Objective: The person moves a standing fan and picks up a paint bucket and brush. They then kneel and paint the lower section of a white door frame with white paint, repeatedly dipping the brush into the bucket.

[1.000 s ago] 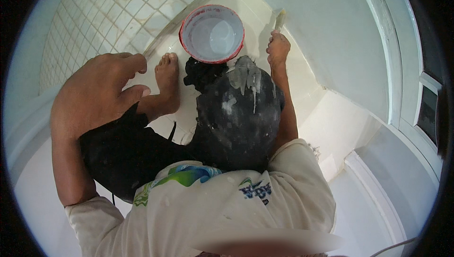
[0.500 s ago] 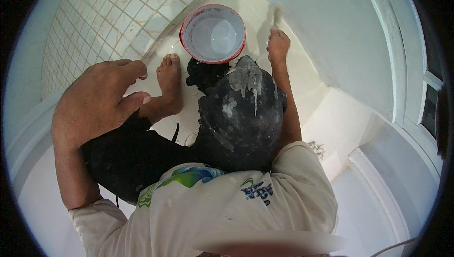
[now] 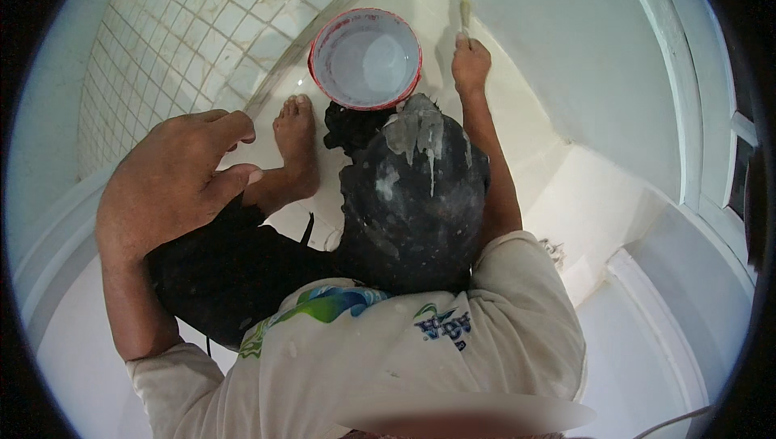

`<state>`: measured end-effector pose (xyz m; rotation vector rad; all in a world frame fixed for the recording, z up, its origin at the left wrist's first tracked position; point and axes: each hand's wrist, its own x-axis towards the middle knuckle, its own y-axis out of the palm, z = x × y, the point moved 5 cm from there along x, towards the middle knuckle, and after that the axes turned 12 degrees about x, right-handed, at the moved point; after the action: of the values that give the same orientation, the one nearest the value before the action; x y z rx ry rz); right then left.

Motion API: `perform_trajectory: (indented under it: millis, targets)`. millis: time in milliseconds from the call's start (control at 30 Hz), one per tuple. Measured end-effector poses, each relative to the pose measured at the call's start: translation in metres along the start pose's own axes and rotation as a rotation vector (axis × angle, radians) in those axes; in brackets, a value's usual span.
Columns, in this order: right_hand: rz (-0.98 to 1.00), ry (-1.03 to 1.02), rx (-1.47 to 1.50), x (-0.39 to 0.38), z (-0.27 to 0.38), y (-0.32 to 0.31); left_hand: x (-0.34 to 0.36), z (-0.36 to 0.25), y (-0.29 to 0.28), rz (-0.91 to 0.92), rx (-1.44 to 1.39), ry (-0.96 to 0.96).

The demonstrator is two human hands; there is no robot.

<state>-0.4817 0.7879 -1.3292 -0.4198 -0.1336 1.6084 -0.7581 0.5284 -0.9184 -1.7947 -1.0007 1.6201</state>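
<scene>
My right hand (image 3: 471, 65) is closed round the handle of a paintbrush (image 3: 465, 12) with pale yellowish bristles. The bristles point away from me, close to where the pale floor meets the wall on the right. My left hand (image 3: 182, 168) hangs over my bent left knee with nothing in it, the thumb apart from the loosely bent fingers. Between my arms, just beyond my paint-stained right knee, a bucket (image 3: 325, 44) with a red rim stands on the floor. It holds a pale, watery liquid that reflects light.
Beyond my bare left foot (image 3: 295, 140), the left wall (image 3: 206, 31) is faced with small marbled tiles. A smooth pale wall (image 3: 558, 43) runs along the right. Behind my right elbow, a small crumpled whitish thing (image 3: 554, 251) lies on the floor, partly hidden.
My right hand has moved slightly away from me and to the left, taking the brush along the floor's edge. My left hand stays over the knee; the bucket has not moved.
</scene>
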Motion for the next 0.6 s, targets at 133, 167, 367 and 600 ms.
perform_trajectory:
  millis: [133, 167, 367, 600]
  targets:
    - [0.093, -0.083, -0.039, 0.036, 0.023, 0.032, 0.003, -0.006, -0.003, -0.03, 0.028, 0.034]
    - [0.083, -0.089, -0.067, 0.044, 0.022, 0.04, 0.003, -0.006, -0.002, -0.038, 0.024, 0.037]
    - [0.075, -0.023, -0.166, 0.041, 0.009, 0.02, 0.006, -0.008, 0.003, -0.028, -0.015, 0.022]
    - [0.03, -0.054, -0.219, 0.025, -0.005, -0.02, 0.016, 0.001, 0.008, -0.014, -0.02, 0.04]
